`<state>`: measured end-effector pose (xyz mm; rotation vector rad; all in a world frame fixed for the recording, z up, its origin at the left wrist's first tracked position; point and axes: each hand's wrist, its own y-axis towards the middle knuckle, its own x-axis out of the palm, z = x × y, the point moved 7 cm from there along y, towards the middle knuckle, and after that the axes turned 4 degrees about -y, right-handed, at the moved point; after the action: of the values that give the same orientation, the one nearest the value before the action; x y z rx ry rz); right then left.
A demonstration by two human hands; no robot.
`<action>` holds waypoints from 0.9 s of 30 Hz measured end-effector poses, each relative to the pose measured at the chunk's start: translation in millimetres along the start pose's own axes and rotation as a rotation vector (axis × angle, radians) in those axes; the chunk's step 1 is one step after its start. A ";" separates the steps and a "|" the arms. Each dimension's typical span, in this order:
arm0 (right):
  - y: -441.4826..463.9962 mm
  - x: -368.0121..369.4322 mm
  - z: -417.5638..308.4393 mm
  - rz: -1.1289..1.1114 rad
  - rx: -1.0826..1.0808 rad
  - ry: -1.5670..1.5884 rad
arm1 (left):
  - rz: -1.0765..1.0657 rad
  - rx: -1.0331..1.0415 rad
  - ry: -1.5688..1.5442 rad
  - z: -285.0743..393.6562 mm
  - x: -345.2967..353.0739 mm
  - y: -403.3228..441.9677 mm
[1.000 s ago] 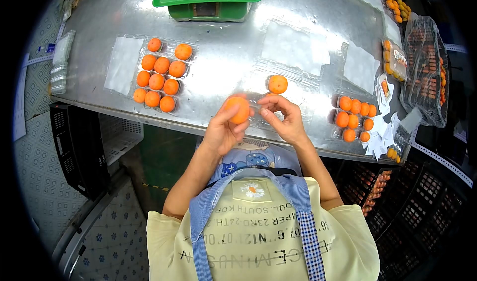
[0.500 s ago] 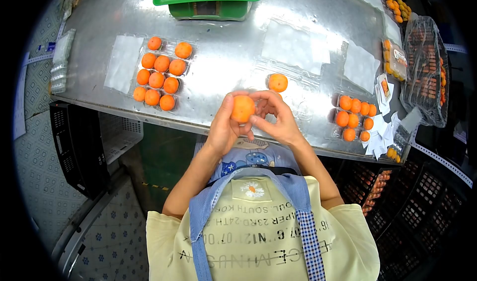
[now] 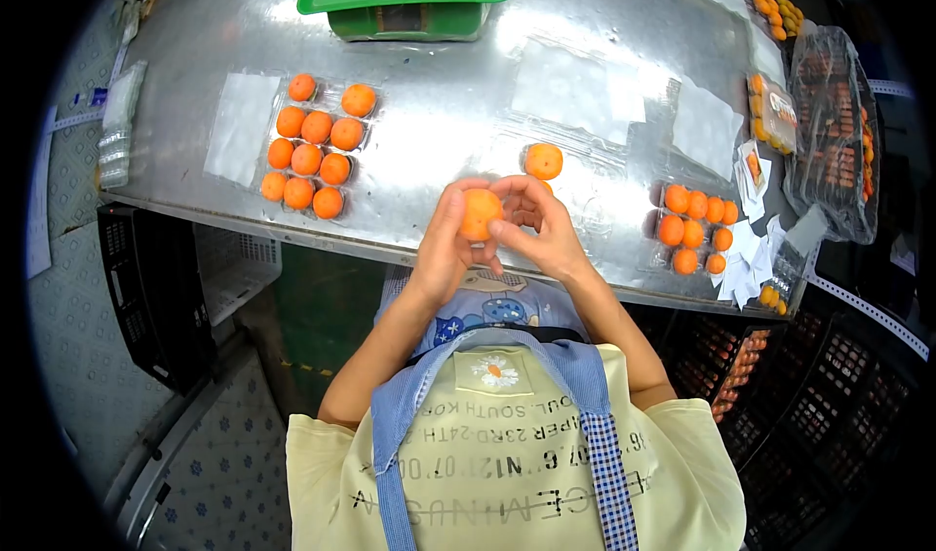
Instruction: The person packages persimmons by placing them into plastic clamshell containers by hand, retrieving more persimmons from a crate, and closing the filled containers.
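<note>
My left hand (image 3: 441,254) cups a round, bright orange fruit (image 3: 481,216) above the metal table's (image 3: 380,249) near edge; my right hand (image 3: 554,247) curls in, thumb against its skin. Light, even finger pressure should turn it without bruising. Just beyond lies another orange fruit (image 3: 543,161); farther left, orange fruits (image 3: 306,159) fill a clear plastic tray (image 3: 372,102).

Round orange fruit (image 3: 481,215), whole, smooth-skinned, cupped between both hands (image 3: 444,244) near table's (image 3: 400,190) edge.
</note>
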<state>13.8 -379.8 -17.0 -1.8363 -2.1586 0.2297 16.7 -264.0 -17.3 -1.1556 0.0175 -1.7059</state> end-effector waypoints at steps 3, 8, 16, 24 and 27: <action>-3.1 -6.1 1.0 0.050 0.036 0.075 | -0.050 -0.102 -0.189 -3.0 -2.2 4.1; -15.8 -20.8 7.3 0.121 0.052 0.032 | -0.127 -0.236 -0.332 -7.1 -5.3 6.2; -31.8 -15.8 15.5 0.203 0.018 -0.033 | -0.145 -0.268 -0.203 -10.9 -7.6 6.6; -44.7 13.2 -31.5 0.400 -0.256 -0.582 | -0.088 -0.234 0.159 -9.5 -11.7 4.3; -53.8 17.5 -35.9 0.477 -0.301 -0.698 | -0.150 -0.245 0.281 -15.5 -9.3 1.9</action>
<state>-27.4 -374.4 35.6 -2.7558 -2.1915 0.7877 7.4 -265.5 -32.8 -1.1053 0.3282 -2.0319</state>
